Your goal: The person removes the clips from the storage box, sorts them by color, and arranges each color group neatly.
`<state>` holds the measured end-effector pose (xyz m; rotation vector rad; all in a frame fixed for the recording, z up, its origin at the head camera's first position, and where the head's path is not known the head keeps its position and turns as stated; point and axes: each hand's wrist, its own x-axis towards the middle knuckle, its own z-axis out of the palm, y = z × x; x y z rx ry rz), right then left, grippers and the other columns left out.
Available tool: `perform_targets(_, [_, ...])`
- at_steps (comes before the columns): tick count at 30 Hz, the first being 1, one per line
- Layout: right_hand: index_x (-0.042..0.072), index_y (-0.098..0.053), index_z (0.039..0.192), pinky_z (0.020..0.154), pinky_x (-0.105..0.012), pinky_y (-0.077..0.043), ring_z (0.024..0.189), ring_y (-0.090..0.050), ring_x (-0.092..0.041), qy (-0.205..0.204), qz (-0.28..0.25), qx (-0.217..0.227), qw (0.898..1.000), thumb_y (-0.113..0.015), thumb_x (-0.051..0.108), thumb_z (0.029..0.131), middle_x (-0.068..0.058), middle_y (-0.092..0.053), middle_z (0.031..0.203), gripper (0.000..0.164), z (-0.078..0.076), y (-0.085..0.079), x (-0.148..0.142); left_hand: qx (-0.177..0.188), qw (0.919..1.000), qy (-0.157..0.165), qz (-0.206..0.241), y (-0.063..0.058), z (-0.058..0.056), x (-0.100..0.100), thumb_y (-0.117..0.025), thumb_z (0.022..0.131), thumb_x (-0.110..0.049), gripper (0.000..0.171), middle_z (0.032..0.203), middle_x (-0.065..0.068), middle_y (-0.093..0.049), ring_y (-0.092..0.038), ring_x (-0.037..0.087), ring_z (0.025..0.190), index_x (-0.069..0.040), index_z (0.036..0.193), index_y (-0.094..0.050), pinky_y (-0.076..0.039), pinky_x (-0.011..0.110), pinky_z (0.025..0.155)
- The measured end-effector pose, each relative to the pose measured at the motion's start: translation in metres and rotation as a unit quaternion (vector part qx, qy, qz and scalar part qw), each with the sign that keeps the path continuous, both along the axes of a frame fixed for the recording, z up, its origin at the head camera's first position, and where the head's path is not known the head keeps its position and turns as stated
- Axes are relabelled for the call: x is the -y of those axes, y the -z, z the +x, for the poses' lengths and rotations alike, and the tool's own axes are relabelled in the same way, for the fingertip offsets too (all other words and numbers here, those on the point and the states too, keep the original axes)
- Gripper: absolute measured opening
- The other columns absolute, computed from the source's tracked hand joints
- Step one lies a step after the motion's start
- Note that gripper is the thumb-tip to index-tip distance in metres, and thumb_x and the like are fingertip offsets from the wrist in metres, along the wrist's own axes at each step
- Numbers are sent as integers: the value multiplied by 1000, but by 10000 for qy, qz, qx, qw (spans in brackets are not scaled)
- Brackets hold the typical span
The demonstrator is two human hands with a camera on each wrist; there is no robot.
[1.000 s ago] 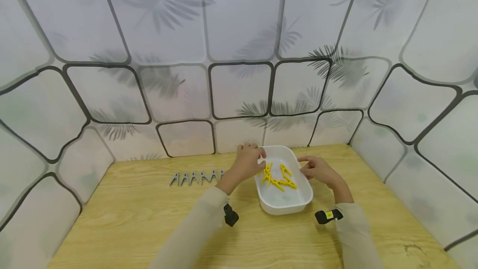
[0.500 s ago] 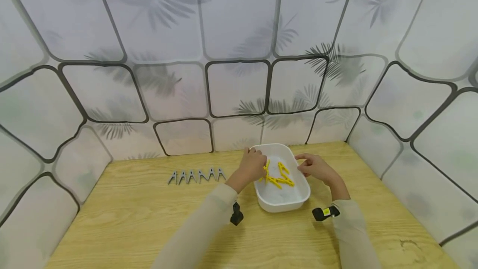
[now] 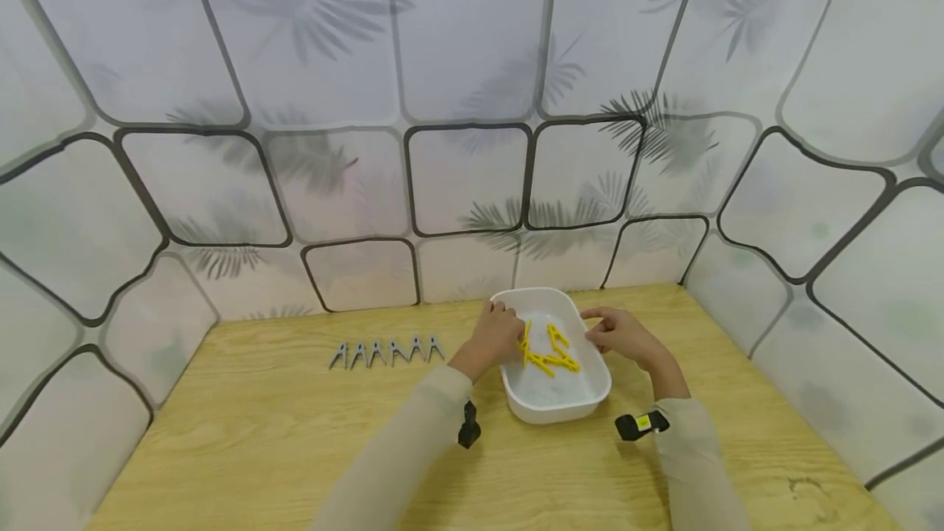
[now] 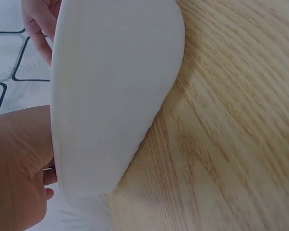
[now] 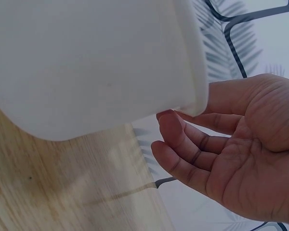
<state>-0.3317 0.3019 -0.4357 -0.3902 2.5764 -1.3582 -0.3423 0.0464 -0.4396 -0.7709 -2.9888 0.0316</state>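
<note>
Bordering the wood-grain table (image 3: 280, 433), leaf-printed walls (image 3: 472, 179) stand behind the white tub (image 3: 556, 414).

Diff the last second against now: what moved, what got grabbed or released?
The left hand moved right, farther over the left rim of the tub, toward the yellow clips; whether it grabbed one is hidden. No release visible. Unchanged: right hand at the tub's right rim, tub in place, gray clips in their row.

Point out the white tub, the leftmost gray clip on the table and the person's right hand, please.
White tub (image 3: 558, 415): head view, outer front wall.
Leftmost gray clip (image 3: 342, 350): head view, where its two legs meet.
Right hand (image 3: 625, 338): head view, back of the hand.
</note>
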Motion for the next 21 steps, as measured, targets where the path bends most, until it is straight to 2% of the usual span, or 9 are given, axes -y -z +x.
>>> perform_targets(7, [-10, -49, 141, 81, -46, -59, 81, -66, -14, 23, 19, -21, 10000, -59, 6, 99, -17, -70, 94, 45, -2, 3, 0, 217, 9992, -159, 282, 4, -5, 1, -79, 76, -23, 9, 88, -4, -62, -47, 19, 98, -20, 77, -71, -33, 45, 107])
perform_targets(14, [-11, -48, 142, 81, -46, -59, 81, -66, -15, -12, -32, -8, 10000, -59, 6, 100, -18, -70, 96, 46, -2, 1, 0, 842, 9907, -380, 996, 6, -7, 4, -84, 75, -17, 14, 97, -5, -71, -48, 24, 111, -21, 86, -77, -23, 53, 115])
perform_targets(21, [-11, -47, 142, 79, -44, -59, 81, -67, -15, -80, -65, -28, 9999, -59, 7, 100, -21, -71, 97, 47, -3, 3, -3, 1067, 9865, -389, 1183, 11, -9, 2, -81, 78, -14, 15, 100, -7, -72, -47, 24, 107, -26, 85, -75, -21, 53, 112])
